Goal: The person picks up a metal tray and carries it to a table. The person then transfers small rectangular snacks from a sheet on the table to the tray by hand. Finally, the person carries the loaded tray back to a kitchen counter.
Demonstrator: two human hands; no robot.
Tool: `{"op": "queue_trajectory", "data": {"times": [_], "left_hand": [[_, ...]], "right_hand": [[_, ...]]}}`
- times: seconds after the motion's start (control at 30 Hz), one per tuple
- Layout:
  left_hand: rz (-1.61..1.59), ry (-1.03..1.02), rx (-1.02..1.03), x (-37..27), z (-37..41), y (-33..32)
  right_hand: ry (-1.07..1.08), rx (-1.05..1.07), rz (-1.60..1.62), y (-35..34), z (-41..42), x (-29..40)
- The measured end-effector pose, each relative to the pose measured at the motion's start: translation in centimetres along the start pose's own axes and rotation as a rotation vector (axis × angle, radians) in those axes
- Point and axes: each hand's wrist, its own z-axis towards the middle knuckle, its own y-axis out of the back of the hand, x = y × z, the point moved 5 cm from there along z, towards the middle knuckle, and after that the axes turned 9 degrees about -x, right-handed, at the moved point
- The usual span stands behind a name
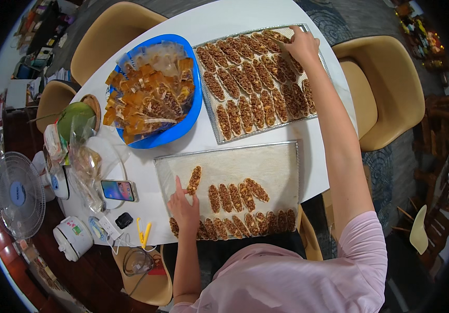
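Note:
Two mesh-lined metal trays lie on the white table. My right hand reaches over the far tray, its fingers at the end of an oblong, nut-topped pastry. Rows of similar pastries fill that tray. Over the near tray, my left hand has its index finger extended, and its thumb and other fingers meet the lower end of another nut-topped pastry. A short row of pastries lies to its right, and a longer row runs along the near edge, partly hidden by my left wrist.
A blue plastic basket heaped with wrapped pieces stands left of the far tray. Farther left are a green coconut, plastic bags, a smartphone and a yellow tool. Chairs surround the table.

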Motion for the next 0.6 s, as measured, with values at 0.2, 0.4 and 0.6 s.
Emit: {"op": "queue_trajectory", "data": {"times": [0.2,0.4,0.6], "left_hand": [[0.0,0.014,-0.022,0.8,-0.2,0.0],[-0.038,-0.051,-0.003,0.2,0.7,-0.1],[-0.178,-0.204,0.023,-1.1,2.4,-0.5]], "right_hand": [[-0.012,0.013,-0.017,-1.3,2.6,-1.7],[-0.066,0.054,0.055,-2.4,3.1,-2.9],[0.286,-0.293,0.484,4.0,-9.2,6.4]]}}
